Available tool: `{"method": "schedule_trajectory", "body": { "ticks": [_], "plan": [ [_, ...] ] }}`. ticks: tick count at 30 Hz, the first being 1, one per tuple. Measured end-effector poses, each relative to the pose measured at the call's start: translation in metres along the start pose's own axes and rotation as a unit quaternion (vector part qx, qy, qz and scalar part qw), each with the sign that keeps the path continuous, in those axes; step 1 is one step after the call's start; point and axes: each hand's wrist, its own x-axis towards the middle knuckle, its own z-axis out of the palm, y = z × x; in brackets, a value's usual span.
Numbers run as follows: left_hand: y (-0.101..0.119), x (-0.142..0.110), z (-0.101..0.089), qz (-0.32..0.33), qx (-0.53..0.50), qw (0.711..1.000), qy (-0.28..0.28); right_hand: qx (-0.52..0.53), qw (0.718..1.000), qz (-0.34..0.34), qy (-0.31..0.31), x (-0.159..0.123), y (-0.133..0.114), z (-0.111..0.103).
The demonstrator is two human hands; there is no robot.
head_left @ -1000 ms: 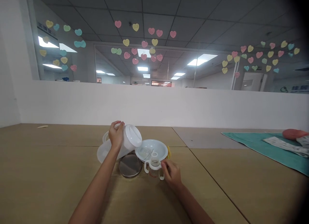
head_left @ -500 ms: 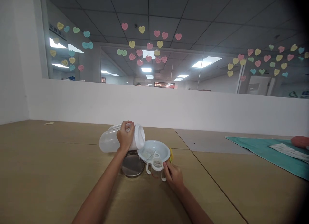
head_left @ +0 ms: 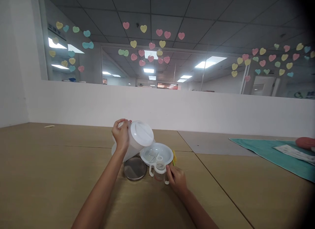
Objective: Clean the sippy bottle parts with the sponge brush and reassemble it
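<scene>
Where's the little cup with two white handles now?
In the head view, the cup is low, near the middle, in front of the pale bowl, between the round metal dish on its left and the right hand holding it.

Left forearm: one, bare, slanting up and rightward from the bottom edge. Left hand: one, raised higher than its pair, back toward the viewer, fingers bent in a grip. Right forearm: one, bare, slanting up and leftward. Right hand: one, lower, fingers curled, thumb extended in a pinch.
</scene>
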Motion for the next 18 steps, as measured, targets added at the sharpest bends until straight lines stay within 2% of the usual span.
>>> {"method": "schedule_trajectory", "body": {
  "ticks": [3,6,8,13,16,18],
  "plan": [
    [0.017,-0.012,0.007,-0.021,-0.018,0.997,-0.076,0.006,1.000,0.001,0.000,0.001,-0.001,0.000],
    [0.028,-0.032,0.014,-0.001,0.044,0.987,-0.156,0.007,1.000,0.004,0.001,0.001,-0.001,0.000],
    [0.033,-0.045,0.018,0.034,0.108,0.976,-0.186,0.006,1.000,0.004,0.002,0.001,0.000,-0.001],
    [0.042,-0.062,0.020,0.146,0.241,0.935,-0.216,0.008,1.000,0.009,-0.007,0.001,-0.001,-0.002],
    [0.044,-0.064,0.019,0.163,0.264,0.923,-0.228,0.010,1.000,0.007,-0.006,0.002,-0.002,-0.003],
    [0.043,-0.062,0.018,0.157,0.259,0.925,-0.231,0.008,1.000,0.005,-0.003,0.002,-0.002,-0.002]
  ]
}}
